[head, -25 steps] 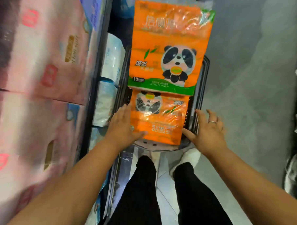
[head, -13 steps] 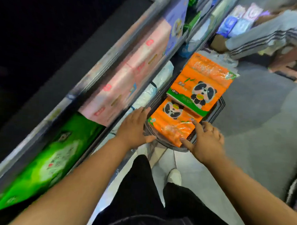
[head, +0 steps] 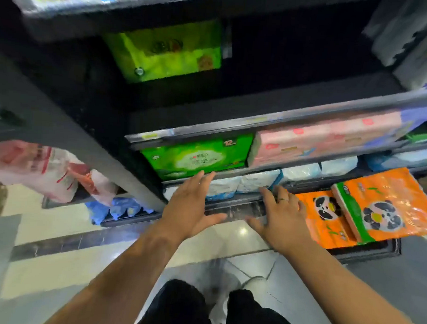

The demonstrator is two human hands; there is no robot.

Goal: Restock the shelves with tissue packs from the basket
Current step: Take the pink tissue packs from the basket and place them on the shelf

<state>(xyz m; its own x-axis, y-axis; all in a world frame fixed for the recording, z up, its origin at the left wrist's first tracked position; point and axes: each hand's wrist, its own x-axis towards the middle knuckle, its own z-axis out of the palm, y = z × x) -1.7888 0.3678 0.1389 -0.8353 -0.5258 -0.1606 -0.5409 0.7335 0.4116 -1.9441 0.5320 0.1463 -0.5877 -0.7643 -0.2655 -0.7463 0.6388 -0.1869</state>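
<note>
Two orange tissue packs with a panda print lie in a black basket (head: 365,251) on the floor at the right: a larger pack (head: 386,206) rests partly over a smaller one (head: 327,220). My right hand (head: 282,216) hovers just left of the smaller pack, fingers spread, holding nothing. My left hand (head: 193,202) is open in front of the low shelf edge, fingertips near a green tissue pack (head: 195,156). Dark shelves (head: 258,119) fill the view ahead.
On the shelves stand a pink tissue pack (head: 318,139), white-blue packs (head: 255,180) below it, and a lime-green pack (head: 163,52) higher up. A red-white plastic bag (head: 43,169) and blue packs (head: 117,206) sit at the left. My legs stand on the tiled floor (head: 56,253).
My head has turned from the basket toward the shelves. Both hands have come off the smaller orange pack and moved left, empty; the basket now lies at the right.
</note>
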